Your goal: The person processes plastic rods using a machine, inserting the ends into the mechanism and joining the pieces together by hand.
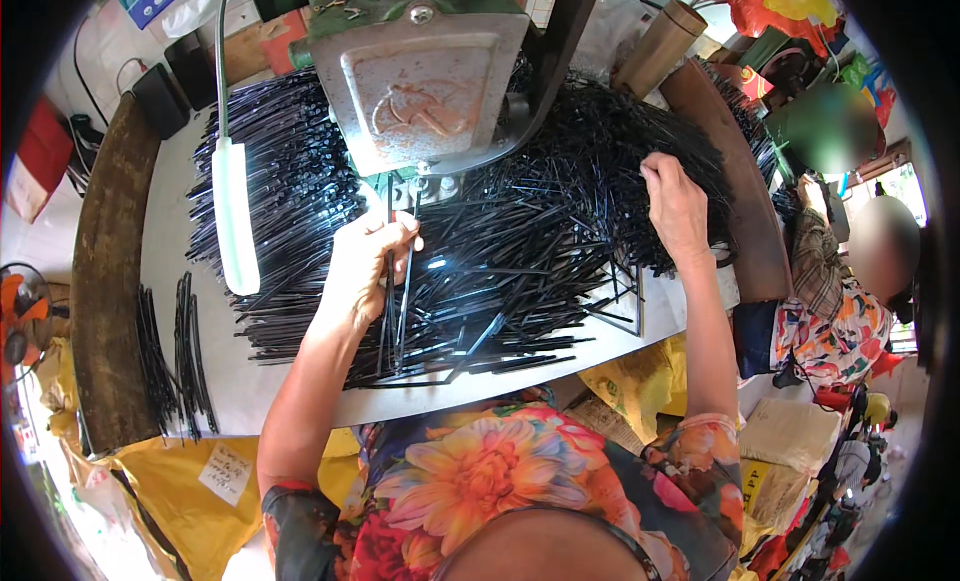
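Under the head of a green and grey machine (430, 86), my left hand (368, 256) pinches thin black rods (402, 316). They hang down past my fingers toward the near side, and their upper ends reach the bright spot beneath the machine. My right hand (680, 211) is over the right part of a large heap of similar black rods (500, 266). Its fingers are curled together, and whatever is between them is too small or hidden to make out. To the left of the machine, more rods lie roughly side by side in a neater pile (270, 171).
A lit lamp (236, 221) on a bendable neck hangs left of the machine. Curved brown boards (115, 281) edge the white table (290, 406) at both sides. A few rods (190, 356) lie apart at left. Another person (840, 271) sits beyond the right board.
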`<action>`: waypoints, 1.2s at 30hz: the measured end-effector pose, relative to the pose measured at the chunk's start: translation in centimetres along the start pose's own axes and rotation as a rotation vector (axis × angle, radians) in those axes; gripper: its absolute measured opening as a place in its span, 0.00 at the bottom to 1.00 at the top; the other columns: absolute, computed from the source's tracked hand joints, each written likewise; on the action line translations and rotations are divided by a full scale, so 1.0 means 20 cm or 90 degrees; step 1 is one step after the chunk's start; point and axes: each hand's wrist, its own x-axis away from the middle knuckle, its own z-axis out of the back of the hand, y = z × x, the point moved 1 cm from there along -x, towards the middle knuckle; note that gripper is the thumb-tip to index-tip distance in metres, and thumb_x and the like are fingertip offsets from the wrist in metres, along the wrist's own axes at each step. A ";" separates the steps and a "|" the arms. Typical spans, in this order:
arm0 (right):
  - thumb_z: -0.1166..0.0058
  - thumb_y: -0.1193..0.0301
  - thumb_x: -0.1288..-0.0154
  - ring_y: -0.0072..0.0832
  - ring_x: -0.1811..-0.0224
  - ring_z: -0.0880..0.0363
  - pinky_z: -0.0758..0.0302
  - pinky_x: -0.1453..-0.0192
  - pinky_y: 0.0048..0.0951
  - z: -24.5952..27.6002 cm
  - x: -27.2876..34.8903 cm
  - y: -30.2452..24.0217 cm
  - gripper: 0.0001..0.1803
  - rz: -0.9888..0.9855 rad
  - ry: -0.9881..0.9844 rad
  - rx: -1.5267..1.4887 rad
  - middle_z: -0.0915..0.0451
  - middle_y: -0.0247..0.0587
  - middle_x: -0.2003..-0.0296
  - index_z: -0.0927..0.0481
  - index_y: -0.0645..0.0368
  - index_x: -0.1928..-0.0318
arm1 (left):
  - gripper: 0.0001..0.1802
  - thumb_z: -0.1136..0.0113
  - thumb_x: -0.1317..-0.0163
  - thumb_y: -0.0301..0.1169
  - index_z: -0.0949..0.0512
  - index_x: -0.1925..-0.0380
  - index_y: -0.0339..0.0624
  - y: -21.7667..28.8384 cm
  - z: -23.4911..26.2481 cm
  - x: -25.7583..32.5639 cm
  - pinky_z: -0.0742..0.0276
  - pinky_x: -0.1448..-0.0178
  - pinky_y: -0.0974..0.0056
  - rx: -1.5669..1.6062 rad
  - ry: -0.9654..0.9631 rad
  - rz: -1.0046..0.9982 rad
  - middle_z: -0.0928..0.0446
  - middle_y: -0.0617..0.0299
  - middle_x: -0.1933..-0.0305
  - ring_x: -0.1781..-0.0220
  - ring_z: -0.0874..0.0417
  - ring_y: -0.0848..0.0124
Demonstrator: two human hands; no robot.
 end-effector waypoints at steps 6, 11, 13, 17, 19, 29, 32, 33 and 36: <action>0.51 0.78 0.52 0.32 0.68 0.26 0.25 0.68 0.28 0.04 -0.12 -0.32 0.11 0.264 0.036 -0.052 0.29 0.38 0.67 0.30 0.59 0.65 | 0.08 0.45 0.49 0.28 0.26 0.69 0.35 0.00 0.00 0.00 0.43 0.85 0.78 0.005 -0.003 0.005 0.27 0.63 0.80 0.88 0.38 0.83; 0.50 0.72 0.56 0.20 0.75 0.33 0.30 0.74 0.19 0.05 -0.18 -0.57 0.10 0.419 0.017 0.108 0.34 0.31 0.77 0.27 0.55 0.68 | 0.10 0.44 0.49 0.28 0.26 0.68 0.34 0.02 0.02 0.02 0.44 0.84 0.78 0.000 -0.015 0.001 0.27 0.63 0.80 0.88 0.38 0.83; 0.50 0.72 0.56 0.20 0.76 0.33 0.31 0.75 0.20 0.02 -0.18 -0.61 0.12 0.439 -0.026 0.097 0.35 0.29 0.81 0.27 0.53 0.66 | 0.10 0.44 0.50 0.28 0.26 0.68 0.33 0.03 0.02 0.04 0.45 0.85 0.78 0.007 -0.016 0.016 0.27 0.64 0.80 0.88 0.38 0.83; 0.52 0.70 0.45 0.29 0.73 0.26 0.29 0.73 0.25 -0.12 -0.20 -0.66 0.10 0.154 -0.392 -0.262 0.26 0.36 0.77 0.29 0.61 0.63 | 0.11 0.44 0.50 0.28 0.26 0.67 0.34 0.02 0.02 0.04 0.45 0.84 0.78 -0.008 -0.016 0.021 0.27 0.65 0.80 0.87 0.38 0.83; 0.55 0.70 0.41 0.29 0.77 0.26 0.30 0.73 0.26 -0.24 -0.18 -0.68 0.11 0.125 -0.393 -0.353 0.24 0.38 0.75 0.29 0.66 0.63 | 0.11 0.44 0.50 0.28 0.26 0.67 0.34 0.03 0.03 0.04 0.45 0.84 0.78 -0.011 -0.015 0.023 0.27 0.65 0.80 0.87 0.38 0.84; 0.48 0.73 0.45 0.11 0.88 0.39 0.45 0.87 0.14 -0.36 -0.20 -0.74 0.09 -0.357 -0.369 -1.020 0.28 0.31 0.84 0.25 0.62 0.79 | 0.11 0.45 0.49 0.29 0.26 0.66 0.34 0.05 0.02 0.04 0.44 0.84 0.79 -0.004 -0.012 0.039 0.27 0.66 0.79 0.87 0.38 0.84; 0.48 0.70 0.44 0.09 0.88 0.41 0.48 0.87 0.12 -0.37 -0.19 -0.75 0.08 -0.324 -0.386 -0.983 0.32 0.27 0.84 0.25 0.61 0.77 | 0.12 0.45 0.49 0.29 0.27 0.65 0.34 0.04 0.02 0.04 0.44 0.84 0.79 0.005 -0.026 0.036 0.27 0.65 0.79 0.86 0.37 0.84; 0.48 0.70 0.44 0.09 0.88 0.41 0.48 0.87 0.12 -0.37 -0.19 -0.75 0.08 -0.324 -0.387 -0.983 0.32 0.27 0.84 0.25 0.61 0.77 | 0.12 0.45 0.49 0.29 0.27 0.65 0.34 0.03 0.02 0.03 0.44 0.84 0.79 0.006 -0.026 0.036 0.27 0.65 0.79 0.86 0.37 0.84; 0.49 0.70 0.44 0.08 0.87 0.43 0.49 0.86 0.12 -0.38 -0.19 -0.75 0.09 -0.290 -0.368 -1.026 0.34 0.24 0.85 0.26 0.59 0.79 | 0.12 0.45 0.48 0.29 0.27 0.65 0.33 0.03 0.02 0.03 0.44 0.84 0.79 0.005 -0.039 0.038 0.27 0.65 0.79 0.86 0.37 0.84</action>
